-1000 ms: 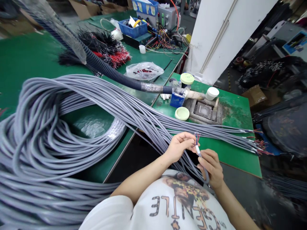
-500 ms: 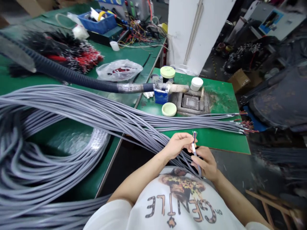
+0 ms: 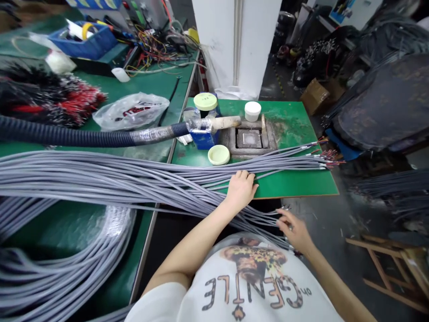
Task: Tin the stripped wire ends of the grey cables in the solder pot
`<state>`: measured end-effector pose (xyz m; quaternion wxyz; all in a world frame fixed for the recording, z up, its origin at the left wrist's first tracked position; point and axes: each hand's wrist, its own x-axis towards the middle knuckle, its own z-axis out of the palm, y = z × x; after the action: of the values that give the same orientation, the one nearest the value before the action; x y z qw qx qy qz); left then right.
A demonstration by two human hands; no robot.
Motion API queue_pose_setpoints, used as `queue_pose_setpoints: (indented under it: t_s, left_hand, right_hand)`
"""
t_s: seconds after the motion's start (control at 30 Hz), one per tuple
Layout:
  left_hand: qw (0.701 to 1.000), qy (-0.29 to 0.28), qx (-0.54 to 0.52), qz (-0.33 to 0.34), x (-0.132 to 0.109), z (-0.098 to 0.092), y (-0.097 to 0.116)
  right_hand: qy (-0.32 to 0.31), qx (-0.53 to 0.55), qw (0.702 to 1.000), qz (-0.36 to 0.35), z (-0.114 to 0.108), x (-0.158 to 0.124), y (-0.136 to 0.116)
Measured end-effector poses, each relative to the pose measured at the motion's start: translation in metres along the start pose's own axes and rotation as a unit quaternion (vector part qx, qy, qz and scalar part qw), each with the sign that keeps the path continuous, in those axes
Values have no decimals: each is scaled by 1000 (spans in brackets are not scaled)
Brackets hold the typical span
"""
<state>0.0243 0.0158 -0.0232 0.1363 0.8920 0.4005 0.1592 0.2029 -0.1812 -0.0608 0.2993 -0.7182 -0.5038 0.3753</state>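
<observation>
A thick bundle of grey cables (image 3: 134, 179) runs across the green table (image 3: 301, 183) to stripped, coloured wire ends (image 3: 326, 156) at the right. My left hand (image 3: 241, 188) lies on these cables at the table's near edge, fingers spread flat on them. More grey cables (image 3: 261, 219) hang off the edge toward my lap. My right hand (image 3: 295, 230) is low at their loose ends, fingertips pinched on one cable there; the grip is slightly blurred.
A dark corrugated hose (image 3: 83, 136) ends at a blue block (image 3: 203, 136) beside a metal fixture (image 3: 250, 138). Two pale green lids (image 3: 218, 154) and a white jar (image 3: 252, 110) stand around it. A plastic bag (image 3: 130, 112) and red-black wires (image 3: 67, 103) lie behind. Cable coils (image 3: 67, 259) fill the left.
Both hands held one stripped cable end upright between them. My left hand has since gone forward onto the cables on the table, and my right hand has dropped to the hanging ends. The view swung right.
</observation>
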Motion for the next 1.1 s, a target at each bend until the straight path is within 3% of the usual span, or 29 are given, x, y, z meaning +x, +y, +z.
queue_pose_setpoints:
  t_s: [0.07, 0.13, 0.2, 0.37, 0.47, 0.53, 0.6, 0.67, 0.73, 0.77, 0.9, 1.1]
  left_hand:
    - [999, -23, -15, 15, 2, 0, 3]
    - [996, -43, -72, 32, 2, -5, 4]
    - [985, -59, -158, 37, 1, -13, 2]
    - [958, -80, -274, 9, -2, -23, -1]
    - [952, -34, -305, -9, 1, -14, -6]
    - [941, -11, -339, -24, 4, -5, -10]
    - [924, -8, -381, -42, 6, 1, -12]
    - [897, -12, -438, -59, 4, 1, -10]
    - [853, -22, -517, -71, -1, -6, -3]
    - [822, -35, -563, -73, -4, -12, 1]
    - [713, -36, -693, -101, -18, -34, 18]
    - [664, 13, -734, -142, -26, -43, 26]
  right_hand:
    - [-56, 145, 987, 29, 16, 13, -21]
    - [-90, 289, 951, 62, 25, 27, -40]
    - [-65, 416, 903, 84, 25, 43, -55]
    - [123, 589, 798, 45, -16, 86, -67]
    - [255, 582, 772, -22, -49, 96, -64]
    - [334, 513, 786, -90, -64, 90, -67]
    - [368, 391, 832, -138, -70, 75, -74]
    - [319, 246, 903, -150, -69, 57, -84]
    - [207, 114, 960, -152, -62, 41, -94]
    - [149, 59, 975, -156, -58, 36, -99]
    - [12, -61, 979, -194, -44, 27, -111]
    - [-53, -101, 965, -236, -41, 35, -120]
